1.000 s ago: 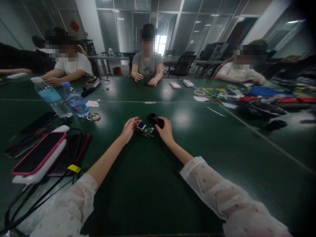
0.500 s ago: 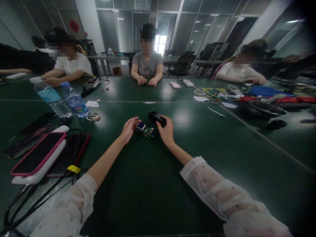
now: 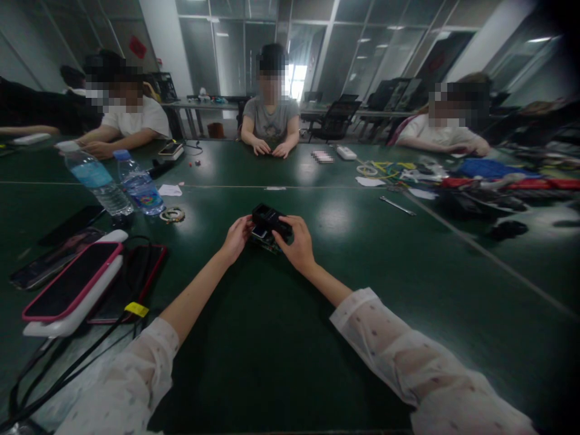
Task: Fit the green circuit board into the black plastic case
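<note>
Casing (image 3: 267, 215) moved over board (image 3: 266, 243), in right hand (image 3: 299, 243)

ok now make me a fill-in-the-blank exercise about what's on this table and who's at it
The right hand holds the black casing over the green ____.
The bottle nearer the left hand has a ____ cap.
From the wearer's view, the wrench lies to the ____ of both hands.
The person straight across the table wears a ____ shirt.

Missing words: circuit board; blue; right; grey
</note>
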Demonstrator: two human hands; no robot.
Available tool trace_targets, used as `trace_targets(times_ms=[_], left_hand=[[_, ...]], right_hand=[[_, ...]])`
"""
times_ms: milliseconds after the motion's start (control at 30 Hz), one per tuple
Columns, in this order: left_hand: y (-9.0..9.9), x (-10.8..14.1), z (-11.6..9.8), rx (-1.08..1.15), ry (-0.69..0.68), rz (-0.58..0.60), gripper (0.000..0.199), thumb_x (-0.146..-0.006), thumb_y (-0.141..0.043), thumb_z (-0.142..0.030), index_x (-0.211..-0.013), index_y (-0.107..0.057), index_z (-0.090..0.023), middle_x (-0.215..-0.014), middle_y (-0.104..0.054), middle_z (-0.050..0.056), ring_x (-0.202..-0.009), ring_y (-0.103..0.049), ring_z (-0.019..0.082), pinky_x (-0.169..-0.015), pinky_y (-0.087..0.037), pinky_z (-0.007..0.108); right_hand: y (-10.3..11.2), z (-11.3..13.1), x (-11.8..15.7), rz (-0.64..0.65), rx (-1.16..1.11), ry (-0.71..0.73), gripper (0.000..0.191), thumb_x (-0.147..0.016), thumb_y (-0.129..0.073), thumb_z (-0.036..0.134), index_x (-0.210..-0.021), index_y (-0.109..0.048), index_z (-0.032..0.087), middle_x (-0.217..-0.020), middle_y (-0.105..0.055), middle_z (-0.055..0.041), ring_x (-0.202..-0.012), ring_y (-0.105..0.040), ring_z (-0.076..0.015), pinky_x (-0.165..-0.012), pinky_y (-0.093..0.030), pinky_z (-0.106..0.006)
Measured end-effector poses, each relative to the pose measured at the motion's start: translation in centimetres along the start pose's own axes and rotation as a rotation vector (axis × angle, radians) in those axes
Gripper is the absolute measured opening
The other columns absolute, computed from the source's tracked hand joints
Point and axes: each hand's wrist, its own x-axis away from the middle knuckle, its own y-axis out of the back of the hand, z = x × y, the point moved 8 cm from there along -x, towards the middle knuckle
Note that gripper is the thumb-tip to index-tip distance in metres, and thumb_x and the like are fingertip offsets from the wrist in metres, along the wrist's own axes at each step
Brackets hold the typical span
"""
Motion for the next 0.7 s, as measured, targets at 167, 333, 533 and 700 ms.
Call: trace_targets(times_ms=[167, 333, 533, 700], left_hand=[[0.07, -0.08, 0.11, -0.012, 0.007, -0.008, 0.022, -0.09, -0.051, -0.032, -0.105, -0.061, -0.02, -0.098, -0.067, 0.006, -0.089, -0.063, 0.015, -0.081, -0.047, 0.029], [0.06, -0.08, 0.09, -0.01, -0.001, -0.013, 0.021, -0.089, -0.052, -0.033, -0.103, -0.061, -0.021, -0.099, -0.066, 0.006, -0.088, -0.063, 0.015, -0.081, -0.047, 0.029], [0.26, -0.14, 0.13, -0.008, -0.001, -0.032, 0.018, -0.088, -0.054, -0.032, -0.1, -0.061, -0.021, -0.097, -0.066, 0.005, -0.086, -0.062, 0.015, -0.081, -0.047, 0.029], [0.04, -0.06, 0.01, 0.009, -0.009, -0.013, 0.016, -0.088, -0.054, -0.031, -0.098, -0.061, -0.021, -0.094, -0.066, 0.003, -0.081, -0.061, 0.013, -0.075, -0.046, 0.026]], right_hand=[[-0.15, -0.07, 0.02, 0.037, 0.01, -0.014, 0.035, -0.087, -0.057, 0.032, -0.121, -0.05, 0.028, -0.117, -0.056, -0.009, -0.113, -0.054, -0.0267, -0.096, -0.047, -0.049], [-0.15, 0.26, 0.08, 0.046, 0.005, 0.019, 0.035, -0.087, -0.058, 0.031, -0.121, -0.05, 0.027, -0.117, -0.056, -0.009, -0.112, -0.054, -0.026, -0.096, -0.048, -0.048], [-0.4, 0.42, 0.06, 0.085, 0.013, 0.012, 0.035, -0.088, -0.057, 0.032, -0.121, -0.049, 0.027, -0.117, -0.056, -0.0089, -0.112, -0.054, -0.0262, -0.094, -0.048, -0.048], [-0.56, 0.54, 0.06, 0.093, 0.003, 0.033, 0.035, -0.087, -0.057, 0.033, -0.121, -0.05, 0.026, -0.115, -0.057, -0.0092, -0.111, -0.055, -0.0256, -0.095, -0.048, -0.047]])
